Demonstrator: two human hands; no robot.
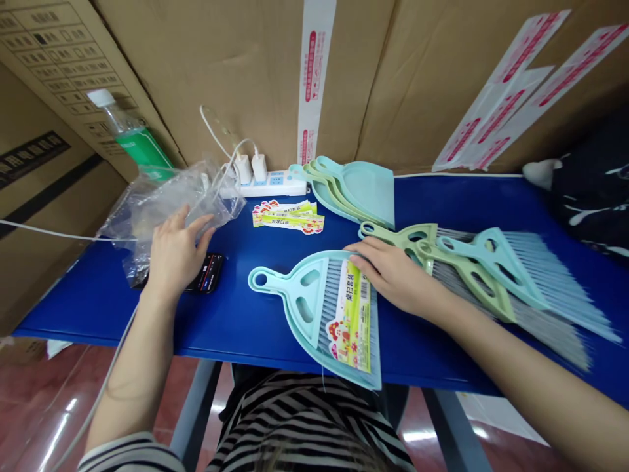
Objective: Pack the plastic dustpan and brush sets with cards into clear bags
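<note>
A light-blue dustpan (307, 367) lies near the table's front edge with a matching hand brush (307, 301) nested in it. Across the bristles sits a printed cardboard label (354, 321). My right hand (393, 272) grips the far right corner of the dustpan, its thumb on the label's upper end. To the left, my left hand (177, 252) is open, fingers spread over a crumpled clear plastic bag (147, 203). Whether its fingertips touch the bag I cannot tell. A black phone (211, 274) lies partly beneath that hand.
Stacked green and blue dustpans (371, 187) lie at the back. Several loose hand brushes (472, 269) overlap on the right. More labels (289, 217) lie near a white power strip (280, 185) with chargers. A green-labelled bottle (142, 147) leans at back left; cardboard (236, 59) walls the rear.
</note>
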